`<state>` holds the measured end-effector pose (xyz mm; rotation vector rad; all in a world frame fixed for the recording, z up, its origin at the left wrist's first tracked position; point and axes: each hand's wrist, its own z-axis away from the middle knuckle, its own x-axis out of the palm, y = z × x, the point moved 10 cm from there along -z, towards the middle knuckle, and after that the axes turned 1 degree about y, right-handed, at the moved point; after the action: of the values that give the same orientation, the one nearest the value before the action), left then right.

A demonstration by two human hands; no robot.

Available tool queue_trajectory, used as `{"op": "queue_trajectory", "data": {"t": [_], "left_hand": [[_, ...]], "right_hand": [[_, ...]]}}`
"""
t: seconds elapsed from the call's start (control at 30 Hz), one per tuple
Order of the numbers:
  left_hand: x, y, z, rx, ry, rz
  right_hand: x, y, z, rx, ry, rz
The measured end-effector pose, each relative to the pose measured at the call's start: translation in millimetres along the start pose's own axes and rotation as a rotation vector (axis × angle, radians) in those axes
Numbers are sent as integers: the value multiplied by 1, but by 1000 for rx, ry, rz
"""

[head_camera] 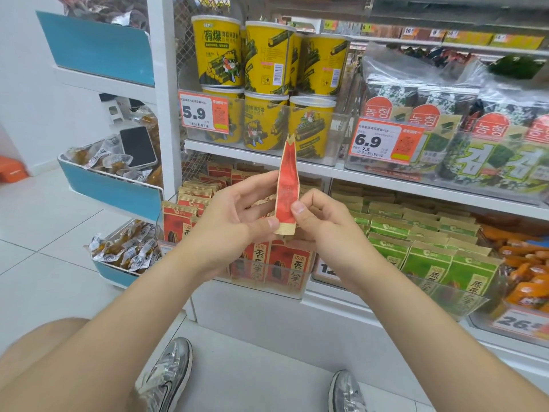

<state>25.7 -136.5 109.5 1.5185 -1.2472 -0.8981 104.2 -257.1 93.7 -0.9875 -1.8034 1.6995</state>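
Head camera: you hold a slim red packet (286,185) upright and edge-on in front of the shelving, near you and about mid-scene. Your left hand (237,215) pinches its tan bottom seam under the thumb, with the other fingers reaching up behind the packet. Your right hand (323,230) pinches the packet's right edge just above that seam, thumb in front and fingers curled.

Just beyond and below the packet, stocked red bags (280,263) stand on the lowest shelf, and green bags (430,257) fill the row to their right. Higher up, yellow canisters (267,63) are stacked two tiers high behind a 5.9 price tag (203,114). Seaweed packs (445,114) and a 6.9 price tag (386,142) sit to their right. At far left a phone (138,147) lies in a blue side basket (118,191) among wrapped snacks. Your silver shoes (169,379) show at the near edge.
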Motion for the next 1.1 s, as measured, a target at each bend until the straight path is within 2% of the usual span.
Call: {"op": "queue_trajectory", "data": {"t": [0.17,0.3,0.37,0.57,0.67,0.77,0.9,1.0,1.1], "left_hand": [[-2,-4,-2,-29,28,57],[-4,-7,-4,-70,78,183],[-8,-9,-4,-83,123,178],[-11,-7,0,-69,171,30],[-12,-8,2,-90,187,20],[-13,-6,2,-94,191,49],[-16,5,4,-58,198,1],[-16,1,4,-88,186,-12],[-10,-4,3,-120,136,-43]], "right_hand": [[0,-6,-2,-43,-25,14],[2,-18,1,-223,-13,388],[9,-20,5,-262,-24,494],[13,-10,4,-227,-34,586],[12,-11,5,-222,-56,527],[14,-20,9,-295,-45,544],[22,-38,20,-463,5,701],[10,-39,19,-379,99,661],[-2,-33,15,-231,141,518]]}}
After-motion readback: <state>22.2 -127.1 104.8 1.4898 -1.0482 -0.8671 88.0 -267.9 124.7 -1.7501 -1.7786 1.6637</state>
